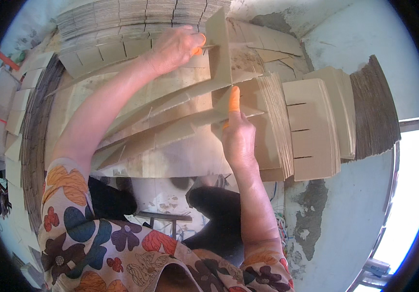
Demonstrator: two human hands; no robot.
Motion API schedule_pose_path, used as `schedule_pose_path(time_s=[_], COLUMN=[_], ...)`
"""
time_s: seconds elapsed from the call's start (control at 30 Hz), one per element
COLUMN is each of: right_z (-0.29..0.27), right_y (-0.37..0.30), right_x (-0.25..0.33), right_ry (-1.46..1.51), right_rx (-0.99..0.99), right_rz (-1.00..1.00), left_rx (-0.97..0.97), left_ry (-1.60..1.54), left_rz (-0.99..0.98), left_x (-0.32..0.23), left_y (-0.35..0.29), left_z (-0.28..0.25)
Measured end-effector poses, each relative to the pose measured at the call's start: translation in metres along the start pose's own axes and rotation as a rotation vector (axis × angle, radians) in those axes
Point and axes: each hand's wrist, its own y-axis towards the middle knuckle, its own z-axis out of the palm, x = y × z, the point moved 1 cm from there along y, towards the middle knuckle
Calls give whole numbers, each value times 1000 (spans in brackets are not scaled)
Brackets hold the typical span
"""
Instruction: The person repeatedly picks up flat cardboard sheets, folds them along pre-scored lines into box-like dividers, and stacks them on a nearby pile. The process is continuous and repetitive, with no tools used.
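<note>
Several long slotted cardboard strips (170, 132) stand on edge, running from the left toward the middle of the work table. Across their right ends stands a shorter upright cardboard piece (220, 48), meeting the strips at its slots. My left hand (175, 48), with orange finger covers, is closed at the far strip's end, just left of the cross piece. My right hand (239, 138) is closed around the near end of the cross piece, an orange-covered finger pressing at its edge. Part of what the right fingers grip is hidden.
To the right stand a leaning stack of slotted cardboard pieces (311, 129) and a darker stack (374, 109). More cardboard is piled along the far side (136, 22) and the left side (36, 126). A stool (164, 216) shows below the table's front edge.
</note>
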Motion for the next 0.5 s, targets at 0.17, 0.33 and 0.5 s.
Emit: schedule_pose_path(time_s=[0.17,0.33,0.5], right_z=[-36,-51,-13], right_y=[-18,-37,-41], right_x=[24,33,-2], right_ry=[-190,-317,-262], right_rx=[71,155,201], right_rz=[-33,-80,39], left_rx=[85,397,365], left_ry=[-145,-235,-389], left_rz=[-100,-395,-537], left_x=[-27,-35,-41], left_y=[-13,-42,-74], left_z=[-17,-20,-15])
